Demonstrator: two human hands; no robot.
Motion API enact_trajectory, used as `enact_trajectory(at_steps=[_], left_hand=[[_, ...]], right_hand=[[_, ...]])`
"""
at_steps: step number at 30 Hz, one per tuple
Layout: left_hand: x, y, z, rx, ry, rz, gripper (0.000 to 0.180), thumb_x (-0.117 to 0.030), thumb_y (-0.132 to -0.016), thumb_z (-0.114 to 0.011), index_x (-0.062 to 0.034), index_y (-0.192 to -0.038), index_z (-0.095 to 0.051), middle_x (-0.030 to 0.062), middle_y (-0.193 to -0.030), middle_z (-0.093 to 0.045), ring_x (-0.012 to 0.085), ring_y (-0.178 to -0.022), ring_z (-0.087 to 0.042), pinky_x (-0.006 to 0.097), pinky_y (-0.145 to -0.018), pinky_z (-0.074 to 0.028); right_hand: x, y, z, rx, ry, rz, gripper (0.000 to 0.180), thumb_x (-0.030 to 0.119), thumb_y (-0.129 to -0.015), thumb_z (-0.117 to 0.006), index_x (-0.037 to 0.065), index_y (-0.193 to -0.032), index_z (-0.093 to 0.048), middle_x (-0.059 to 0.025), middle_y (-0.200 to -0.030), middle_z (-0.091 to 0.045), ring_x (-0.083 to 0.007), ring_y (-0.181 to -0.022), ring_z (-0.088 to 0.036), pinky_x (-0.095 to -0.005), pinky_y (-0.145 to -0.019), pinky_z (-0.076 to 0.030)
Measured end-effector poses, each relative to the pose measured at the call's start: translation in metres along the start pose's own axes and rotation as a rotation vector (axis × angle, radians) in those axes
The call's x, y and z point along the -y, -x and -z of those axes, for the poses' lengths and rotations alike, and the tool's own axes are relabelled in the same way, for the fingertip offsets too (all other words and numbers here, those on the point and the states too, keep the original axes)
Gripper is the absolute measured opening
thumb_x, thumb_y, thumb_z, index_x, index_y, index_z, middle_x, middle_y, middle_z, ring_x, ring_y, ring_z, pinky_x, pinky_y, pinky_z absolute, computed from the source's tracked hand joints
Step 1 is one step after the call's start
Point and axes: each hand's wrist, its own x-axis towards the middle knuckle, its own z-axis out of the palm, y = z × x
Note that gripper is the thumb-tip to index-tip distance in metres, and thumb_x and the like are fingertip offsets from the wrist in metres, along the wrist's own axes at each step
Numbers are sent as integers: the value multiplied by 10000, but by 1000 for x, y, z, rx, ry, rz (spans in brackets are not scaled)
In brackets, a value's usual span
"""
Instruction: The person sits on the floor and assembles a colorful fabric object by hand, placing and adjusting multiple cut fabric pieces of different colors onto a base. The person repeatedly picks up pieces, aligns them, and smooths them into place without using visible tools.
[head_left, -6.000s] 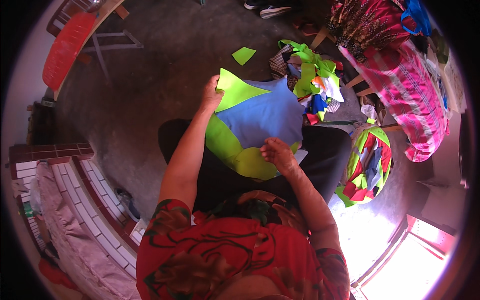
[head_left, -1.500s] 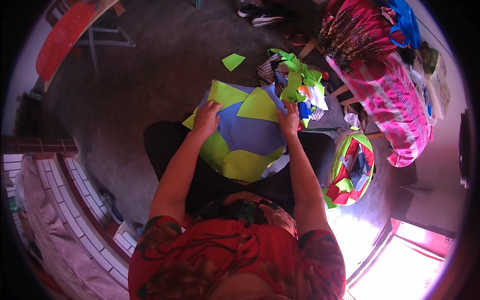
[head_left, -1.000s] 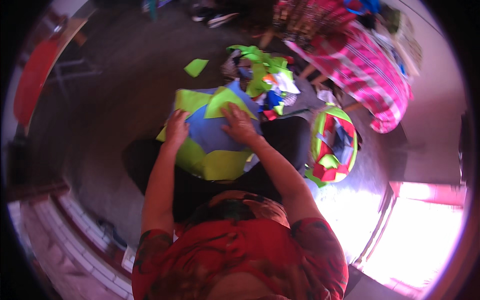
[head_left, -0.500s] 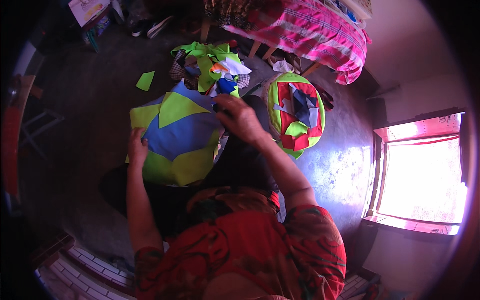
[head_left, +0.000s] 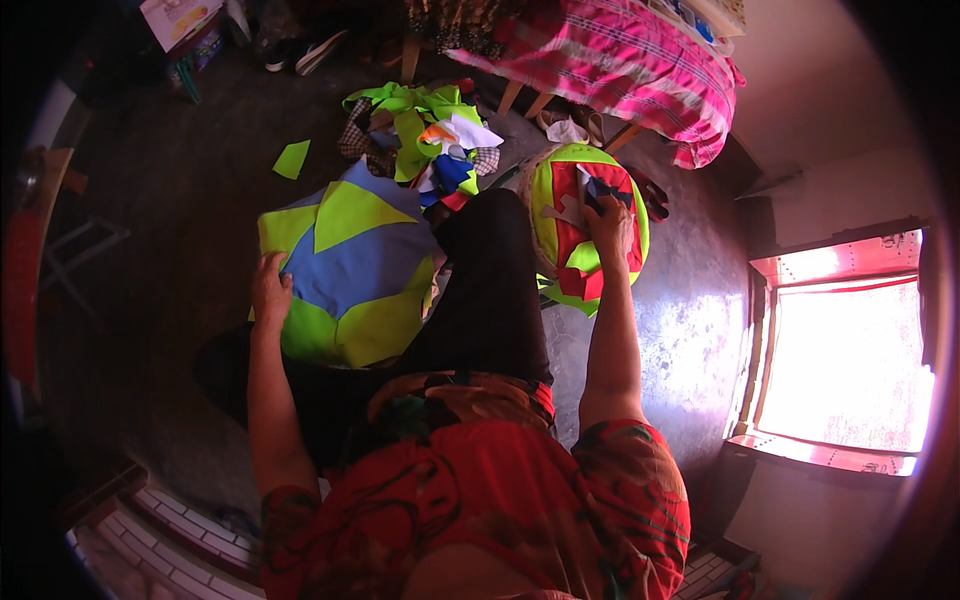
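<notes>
Across my lap lies a rounded piece of patchwork (head_left: 360, 265), lime-green pointed patches on blue cloth. My left hand (head_left: 270, 287) grips its left edge, thumb on top and the other fingers partly hidden. Beyond my right knee sits a round pad (head_left: 543, 195) with a lime rim and red middle, bearing several loose cloth scraps. There my right hand (head_left: 611, 228) has its fingers closed at a dark blue cloth piece (head_left: 605, 187), covering part of it. Grey scraps (head_left: 570, 211) and a lime scrap (head_left: 583, 257) lie beside that hand.
A heap of cloth scraps (head_left: 425, 130) lies on the floor ahead, with a single lime scrap (head_left: 292, 159) to its left. Behind stands a bed or table under a pink checked cloth (head_left: 620, 70). Shoes (head_left: 320, 53) lie at the far left. A bright window (head_left: 845, 350) is at right.
My right hand has left the patchwork's upper right edge and moved right onto the scraps on the round pad. My left hand stays at the patchwork's left edge.
</notes>
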Motion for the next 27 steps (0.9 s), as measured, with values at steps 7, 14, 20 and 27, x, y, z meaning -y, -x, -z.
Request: enact_trajectory(at_steps=[7,14,20,27], left_hand=[[7,3,-4,-33,10,-29,372,9,-774,-624,-84,-1127,-555,128,-1177,-543,344,-1105,-526,412,-904,-447],[6,2,-6,-98,8,-49,414,38,-683,-680,-75,-1068,-579,129,-1065,-569,345,-1022,-563,420,-857,-461],[-4,1,-5,-105,19,-57,357,18,-710,-655,-86,-1044,-582,114,-1067,-556,330,-1035,-545,415,-877,-454],[-6,5,1,-97,6,-33,342,16,-718,-644,-75,-1042,-582,118,-1060,-552,329,-1032,-544,415,-877,-450]], right_hand=[[16,-21,48,-156,-486,-48,275,241,-795,-697,19,-955,-670,-113,-820,-682,-181,-754,-643,-317,-703,-489],[96,-29,71,69,-1286,152,169,90,-900,-604,8,-1046,-586,-32,-934,-631,-99,-851,-592,-250,-769,-479],[166,-11,19,422,-1272,97,273,117,-903,-601,-25,-1133,-567,-29,-992,-629,-105,-887,-597,-246,-783,-480],[249,28,-4,150,-455,536,209,129,-865,-595,161,-1059,-663,-101,-878,-678,-249,-786,-677,-350,-665,-522]])
